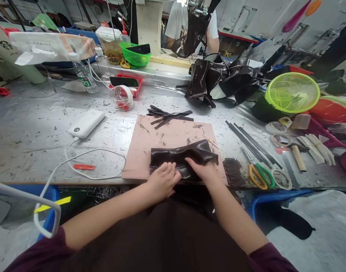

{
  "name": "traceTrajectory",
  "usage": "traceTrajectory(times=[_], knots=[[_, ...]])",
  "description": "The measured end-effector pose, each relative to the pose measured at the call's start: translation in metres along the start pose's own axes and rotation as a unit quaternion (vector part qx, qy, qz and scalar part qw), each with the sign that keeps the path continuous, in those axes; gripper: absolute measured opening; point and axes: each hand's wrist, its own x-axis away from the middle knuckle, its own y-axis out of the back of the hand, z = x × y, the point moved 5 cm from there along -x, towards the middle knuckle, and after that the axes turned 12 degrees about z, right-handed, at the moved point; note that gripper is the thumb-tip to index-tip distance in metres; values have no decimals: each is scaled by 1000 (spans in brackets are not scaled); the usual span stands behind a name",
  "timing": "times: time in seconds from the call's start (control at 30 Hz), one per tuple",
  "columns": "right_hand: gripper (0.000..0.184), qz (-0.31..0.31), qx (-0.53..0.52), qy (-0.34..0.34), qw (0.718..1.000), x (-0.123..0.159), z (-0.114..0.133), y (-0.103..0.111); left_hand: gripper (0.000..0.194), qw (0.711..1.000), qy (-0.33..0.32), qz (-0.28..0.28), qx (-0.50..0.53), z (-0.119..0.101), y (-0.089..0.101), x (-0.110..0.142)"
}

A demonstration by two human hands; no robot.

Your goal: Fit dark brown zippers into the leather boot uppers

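A dark brown, glossy leather boot upper [169, 155] lies folded across a pink board [144, 132] at the table's front edge. My left hand [165, 179] is closed at its lower edge, with fingers bunched on the leather; the fingertips are partly hidden. From the right side, my right hand [205, 170] grips the same piece, thumb on top and fingers tucked under the leather. Black strips [169, 116] lie heaped at the board's far edge. To the right of the board sit dark leather scraps [232, 170] and scissors [262, 176] with orange and green handles.
A white power bank [87, 124] with a looping cable stands left. Several boot uppers [201, 81] are piled behind. Baskets [293, 92], tape rolls and a hammer [299, 158] crowd the right. Blue bins [263, 202] flank me below. Across the table, a person [175, 22] handles a boot.
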Motion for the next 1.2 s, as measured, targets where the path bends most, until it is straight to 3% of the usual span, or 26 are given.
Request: traceTrajectory(times=[0.1,0.2,0.3,0.4,0.47,0.6,0.93,1.1,1.2], knots=[[38,-38,0,-23,999,4,11,1,47,1000,-15,10,6,-1,5,-10],[38,-20,13,-35,999,3,15,4,49,999,-24,6,26,-7,7,-22],[39,58,-2,-57,997,-4,4,14,57,999,-17,-2,40,-14,6,-30],[39,134,-55,21,989,-12,-3,26,59,999,-6,13,50,-16,5,-33],[36,110,-61,59,990,-17,-6,34,59,999,-13,11,49,-15,7,-33],[28,50,-2,26,998,-25,-10,36,60,999,-25,3,46,-11,9,-33],[26,63,105,12,992,-31,-8,30,55,999,-19,22,46,-13,17,-47],[28,62,105,26,992,-29,-8,32,62,999,-18,25,44,-15,24,-57],[33,116,57,69,989,-29,-9,38,60,998,-14,31,51,-12,26,-59]])
